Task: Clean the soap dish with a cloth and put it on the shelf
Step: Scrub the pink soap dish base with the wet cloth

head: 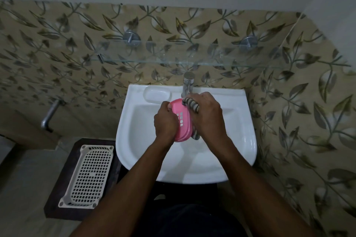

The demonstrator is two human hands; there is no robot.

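Pink dish clamped in left hand; right hand fingers closed on cloth.
Risk: wiping pressure may slip the dish from the fingers into the sink.

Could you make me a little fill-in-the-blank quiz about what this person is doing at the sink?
1. The left hand grips a soap dish coloured ____.
2. The right hand presses a striped ____ against the dish.
3. Both hands work above the white ____.
4. The glass shelf hangs on the wall ____ the tap.

Missing words: pink; cloth; sink; above
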